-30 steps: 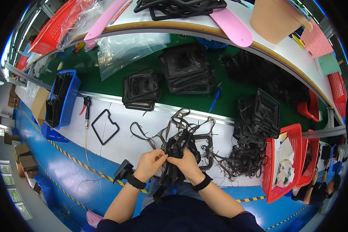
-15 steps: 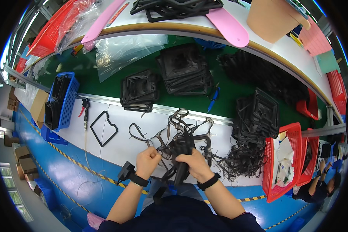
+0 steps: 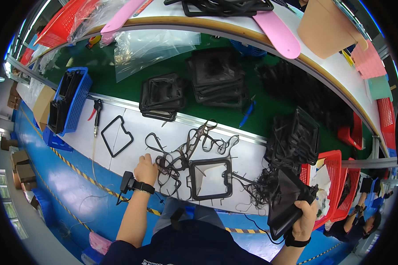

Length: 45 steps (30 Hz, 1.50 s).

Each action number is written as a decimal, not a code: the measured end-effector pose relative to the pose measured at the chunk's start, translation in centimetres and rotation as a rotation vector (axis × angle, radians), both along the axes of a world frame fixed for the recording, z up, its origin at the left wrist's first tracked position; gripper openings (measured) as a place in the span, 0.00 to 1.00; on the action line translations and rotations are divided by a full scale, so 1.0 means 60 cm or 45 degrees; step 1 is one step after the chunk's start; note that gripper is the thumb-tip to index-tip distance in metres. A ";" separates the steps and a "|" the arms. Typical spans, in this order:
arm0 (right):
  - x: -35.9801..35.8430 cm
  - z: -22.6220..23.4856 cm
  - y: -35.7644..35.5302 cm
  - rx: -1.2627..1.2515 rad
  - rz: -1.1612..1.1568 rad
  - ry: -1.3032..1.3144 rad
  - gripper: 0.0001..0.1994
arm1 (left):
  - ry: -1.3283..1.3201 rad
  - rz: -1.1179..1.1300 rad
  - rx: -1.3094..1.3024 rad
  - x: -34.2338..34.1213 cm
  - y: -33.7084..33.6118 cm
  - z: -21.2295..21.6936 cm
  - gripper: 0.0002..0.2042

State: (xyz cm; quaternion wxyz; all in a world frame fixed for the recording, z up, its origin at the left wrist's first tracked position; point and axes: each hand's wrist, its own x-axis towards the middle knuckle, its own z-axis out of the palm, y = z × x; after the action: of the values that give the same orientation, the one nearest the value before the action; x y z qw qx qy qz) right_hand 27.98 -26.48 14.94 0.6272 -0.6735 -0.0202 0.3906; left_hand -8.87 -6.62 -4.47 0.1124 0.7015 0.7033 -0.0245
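Note:
My right hand (image 3: 305, 218) grips a black, folded-looking rubber moulding (image 3: 288, 201), held tilted over the bench's right end. Tangled strips around its upper part merge with the dark scrap pile (image 3: 263, 183) beside it. My left hand (image 3: 146, 171) is low over the bench, fingers curled, at the left edge of a tangle of thin dark rubber trimmings (image 3: 179, 157). Whether those fingers hold a strip is hidden. Between my hands a squarish black rubber frame (image 3: 211, 197) lies flat with thin tabs sticking out. Farther left rests another black gasket frame (image 3: 104, 140), with a notch.
Stacks of black frames (image 3: 163, 95) stand on the green surface behind, with a taller pile (image 3: 296, 137) at right. A blue basket (image 3: 79, 99), an air gun (image 3: 97, 115) and a blue-handled tool (image 3: 247, 113) are nearby. Red baskets (image 3: 336, 176) edge the right; a shelf (image 3: 234, 24) overhangs.
My right hand has carried the black moulding from the middle to the right. My left hand has moved left, away from it. The squarish frame on the bench is now uncovered.

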 end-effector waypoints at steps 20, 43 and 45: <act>-0.201 -0.251 0.123 -0.297 0.894 -0.620 0.15 | -1.641 0.667 -0.913 0.152 -0.099 -0.010 0.08; -0.209 -0.230 0.138 -0.184 0.991 -0.880 0.15 | -1.351 0.162 -0.693 0.158 -0.097 0.068 0.07; -0.215 -0.258 0.139 -0.171 0.971 -0.714 0.15 | -1.380 0.140 -0.705 0.163 -0.101 0.078 0.07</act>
State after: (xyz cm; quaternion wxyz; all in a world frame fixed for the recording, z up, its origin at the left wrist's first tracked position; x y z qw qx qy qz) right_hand 15.08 -18.12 -0.54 0.3647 -0.7365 -0.4089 0.3966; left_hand 0.92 -12.69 0.23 0.6334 0.5216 0.5489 0.1599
